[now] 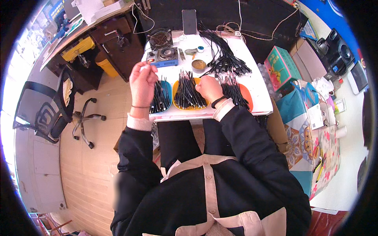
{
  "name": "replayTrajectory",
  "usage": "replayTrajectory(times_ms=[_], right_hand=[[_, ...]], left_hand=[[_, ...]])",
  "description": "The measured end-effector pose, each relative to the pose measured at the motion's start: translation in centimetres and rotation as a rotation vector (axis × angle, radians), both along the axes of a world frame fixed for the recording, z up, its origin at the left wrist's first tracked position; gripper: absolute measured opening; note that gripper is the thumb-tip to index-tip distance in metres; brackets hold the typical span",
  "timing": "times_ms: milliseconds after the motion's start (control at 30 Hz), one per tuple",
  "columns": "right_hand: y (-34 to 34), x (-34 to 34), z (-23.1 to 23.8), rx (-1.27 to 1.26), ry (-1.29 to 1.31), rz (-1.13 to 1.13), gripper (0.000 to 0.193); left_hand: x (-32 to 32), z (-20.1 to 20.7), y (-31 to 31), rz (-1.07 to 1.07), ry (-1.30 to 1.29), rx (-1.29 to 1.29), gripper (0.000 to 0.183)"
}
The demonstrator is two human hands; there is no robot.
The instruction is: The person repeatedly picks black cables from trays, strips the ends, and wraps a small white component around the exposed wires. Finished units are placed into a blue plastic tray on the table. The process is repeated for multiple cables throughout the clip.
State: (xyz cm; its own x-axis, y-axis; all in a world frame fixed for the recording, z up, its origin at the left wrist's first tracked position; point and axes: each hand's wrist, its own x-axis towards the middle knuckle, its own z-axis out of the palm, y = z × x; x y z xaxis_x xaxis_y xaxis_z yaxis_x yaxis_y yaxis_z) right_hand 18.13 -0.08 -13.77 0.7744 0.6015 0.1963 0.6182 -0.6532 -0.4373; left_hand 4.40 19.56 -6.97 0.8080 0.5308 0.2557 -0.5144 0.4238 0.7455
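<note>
My left hand is raised at the left edge of the white table, fingers curled together; anything in them is too small to make out. Beside it, a blue tray holds short black cables. My right hand is closed at the right side of a yellow tray, next to its bundle of black cables with pale, reddish wire ends. What its fingers grip is hidden. To its right, an orange tray carries another bundle of black cables.
Farther back on the table are a blue soldering-type device, a small fan, a round tin, a solder-like spool, an upright phone and a large black cable heap. An office chair stands left.
</note>
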Motion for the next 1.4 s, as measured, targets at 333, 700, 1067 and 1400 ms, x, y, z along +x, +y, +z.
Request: replayTrajectory(times_ms=[333,700,1067,1400], right_hand=[[0.0,0.7,0.5,0.157,0.076,-0.01,0.022],[-10.5,-13.9,7.5,0.708,0.488,0.457,0.013],[-13.4,-15.2,9.4,0.73,0.458,0.398,0.01],[-13.3,-14.3,10.2,0.84,0.333,0.412,0.009]], left_hand=[[-6.9,-2.0,-10.6,-0.109,0.176,-0.084,0.013],[-9.4,0.4,-16.6,-0.063,0.129,-0.031,0.02],[-10.1,1.3,-19.7,-0.109,0.121,0.05,0.019],[-10.5,1.7,-20.1,-0.175,0.183,0.155,0.014]])
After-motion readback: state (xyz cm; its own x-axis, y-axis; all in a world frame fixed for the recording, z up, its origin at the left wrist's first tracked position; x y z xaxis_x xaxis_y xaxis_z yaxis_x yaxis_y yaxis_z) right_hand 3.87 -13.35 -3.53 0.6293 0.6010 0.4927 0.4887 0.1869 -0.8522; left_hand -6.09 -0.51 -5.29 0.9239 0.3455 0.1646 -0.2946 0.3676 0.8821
